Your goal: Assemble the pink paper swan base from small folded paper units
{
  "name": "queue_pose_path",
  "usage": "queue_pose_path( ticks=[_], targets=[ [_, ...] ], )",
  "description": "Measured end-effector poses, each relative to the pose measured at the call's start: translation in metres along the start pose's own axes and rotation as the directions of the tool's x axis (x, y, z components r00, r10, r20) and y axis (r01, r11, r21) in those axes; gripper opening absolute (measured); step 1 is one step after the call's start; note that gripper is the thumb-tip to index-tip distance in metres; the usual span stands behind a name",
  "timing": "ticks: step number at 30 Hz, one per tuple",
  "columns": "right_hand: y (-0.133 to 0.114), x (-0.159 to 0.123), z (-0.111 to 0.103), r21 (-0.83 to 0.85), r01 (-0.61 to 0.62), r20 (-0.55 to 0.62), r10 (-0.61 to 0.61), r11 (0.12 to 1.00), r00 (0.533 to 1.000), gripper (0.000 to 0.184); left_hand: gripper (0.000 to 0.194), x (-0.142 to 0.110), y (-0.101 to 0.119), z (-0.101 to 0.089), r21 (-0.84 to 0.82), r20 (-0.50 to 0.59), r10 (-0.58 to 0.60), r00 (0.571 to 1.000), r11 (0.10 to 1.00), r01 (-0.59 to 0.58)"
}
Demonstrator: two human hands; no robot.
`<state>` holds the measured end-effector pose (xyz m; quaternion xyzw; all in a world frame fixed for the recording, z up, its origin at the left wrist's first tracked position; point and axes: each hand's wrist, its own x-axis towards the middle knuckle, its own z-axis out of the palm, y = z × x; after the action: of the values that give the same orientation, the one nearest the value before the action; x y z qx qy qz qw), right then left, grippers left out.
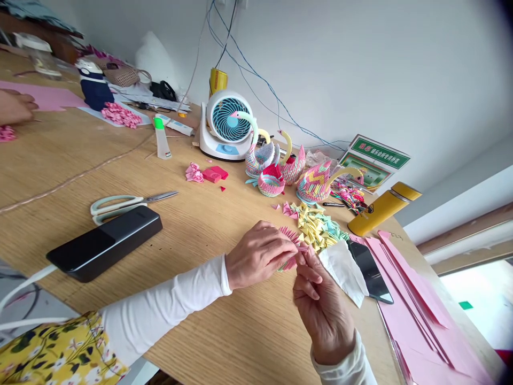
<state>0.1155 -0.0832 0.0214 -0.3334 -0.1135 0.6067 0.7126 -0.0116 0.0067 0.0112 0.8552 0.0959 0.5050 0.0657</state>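
Observation:
My left hand (pixel 256 256) is curled over a small round piece of pink and green folded paper (pixel 287 232), its fingers covering most of it. My right hand (pixel 323 307) meets it at the fingertips, thumb and forefinger pinched on the near-right edge of the same piece. Whether a loose paper unit lies in that pinch is too small to tell. Just beyond my fingers spreads a heap of yellow folded paper triangles (pixel 310 224), with mint green triangles (pixel 327 231) on its right. A crumpled white tissue (pixel 344 270) lies beside my right hand.
Several paper swans (pixel 315 182) stand behind the heap, near a small fan (pixel 228 125). Scissors (pixel 116 206) and a black box (pixel 106 240) lie left. A phone (pixel 371 270), pink paper (pixel 425 326) and a yellow flask (pixel 379 211) are right. Another person's hand (pixel 16 105) shows far left.

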Motion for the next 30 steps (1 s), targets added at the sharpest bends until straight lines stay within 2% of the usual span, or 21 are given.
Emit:
queue_pose_path(
  ticks=[3, 12, 17, 30],
  targets=[
    [0.001, -0.001, 0.002, -0.025, 0.002, -0.016, -0.002, 1.000, 1.000, 0.016, 0.006, -0.001, -0.001, -0.001, 0.027, 0.003, 0.039, 0.999, 0.999, -0.039],
    [0.000, -0.004, 0.008, -0.166, 0.073, -0.103, -0.091, 0.984, 0.990, 0.021, 0.005, -0.001, -0.001, -0.002, 0.042, 0.007, 0.024, 1.000, 0.999, -0.024],
    [0.001, -0.006, 0.008, -0.239, 0.065, -0.127, -0.097, 0.969, 0.987, 0.029, 0.005, -0.002, 0.000, -0.001, 0.095, -0.003, 0.053, 0.999, 0.994, -0.053],
    [0.006, -0.008, 0.011, -0.280, 0.085, -0.195, -0.143, 0.956, 0.970, 0.032, 0.010, -0.003, -0.001, -0.002, 0.179, 0.038, 0.115, 0.993, 0.976, -0.120]
  ],
)
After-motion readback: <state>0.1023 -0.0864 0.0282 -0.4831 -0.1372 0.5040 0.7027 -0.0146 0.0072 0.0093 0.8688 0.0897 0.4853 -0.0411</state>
